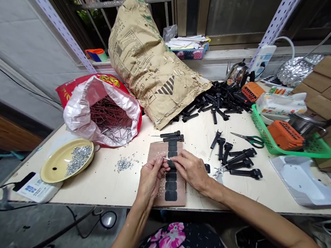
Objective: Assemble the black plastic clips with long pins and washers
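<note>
My left hand is closed in a pinch on a thin metal pin above a brown cardboard jig that carries a row of black plastic pieces. My right hand is curled over one black piece on the jig, fingers pressed on it, its fingertips meeting the pin. Both hands sit at the near middle of the table. A small heap of tiny metal bits lies just left of my left hand.
A yellow plate of metal bits is at the near left. A plastic bag of long pins and a torn paper sack spilling black parts stand behind. Scissors, finished black parts, a green basket lie right.
</note>
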`<state>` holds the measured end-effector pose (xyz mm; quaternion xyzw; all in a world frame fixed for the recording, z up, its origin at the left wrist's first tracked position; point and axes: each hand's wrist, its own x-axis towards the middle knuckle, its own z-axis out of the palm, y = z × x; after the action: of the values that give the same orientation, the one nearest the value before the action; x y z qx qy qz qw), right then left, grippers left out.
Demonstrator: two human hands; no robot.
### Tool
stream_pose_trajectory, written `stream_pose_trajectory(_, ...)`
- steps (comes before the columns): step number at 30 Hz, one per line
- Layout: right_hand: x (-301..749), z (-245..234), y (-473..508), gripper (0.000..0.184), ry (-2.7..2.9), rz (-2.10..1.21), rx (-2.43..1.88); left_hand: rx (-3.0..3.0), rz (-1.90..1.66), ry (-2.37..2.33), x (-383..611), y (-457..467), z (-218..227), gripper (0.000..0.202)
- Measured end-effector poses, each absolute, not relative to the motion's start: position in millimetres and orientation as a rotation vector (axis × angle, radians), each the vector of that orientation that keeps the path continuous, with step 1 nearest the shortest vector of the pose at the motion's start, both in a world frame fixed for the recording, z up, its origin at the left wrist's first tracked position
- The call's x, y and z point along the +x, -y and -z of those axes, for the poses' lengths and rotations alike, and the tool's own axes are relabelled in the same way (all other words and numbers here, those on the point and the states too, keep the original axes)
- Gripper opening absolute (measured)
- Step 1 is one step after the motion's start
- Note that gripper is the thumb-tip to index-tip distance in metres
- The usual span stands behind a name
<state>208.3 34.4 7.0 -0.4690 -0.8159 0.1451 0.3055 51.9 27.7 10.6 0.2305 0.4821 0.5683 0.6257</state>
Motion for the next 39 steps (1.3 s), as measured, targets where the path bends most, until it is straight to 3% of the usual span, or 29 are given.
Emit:
stream_pose_trajectory(10, 209.6, -5.5, -29.1, 0.017, 2.159, -0.298, -1.311, 0.537, -1.252, -1.144, 50.4, -32.4, -7.3, 0.037)
stream_pose_trajectory(21, 209.0, -3.6, -25.9, 0.023, 2.182, 0.02, -1.367, 0.688, -1.23, -1.204, 54.4, -32.2, -8.4, 0.031)
stream_pose_trajectory(35, 210.1, 5.1, -29.6, 0.018, 2.261, 0.071, -1.323, 0.722, -1.195, -1.216, 50.8, -31.6, -5.4, 0.033)
stream_pose_trajectory(39, 210.8, 4.5, -30.1, 0.017, 2.228, -0.053, -1.296, 0.725, -1.189, -1.22, 50.4, -31.4, -5.2, 0.033)
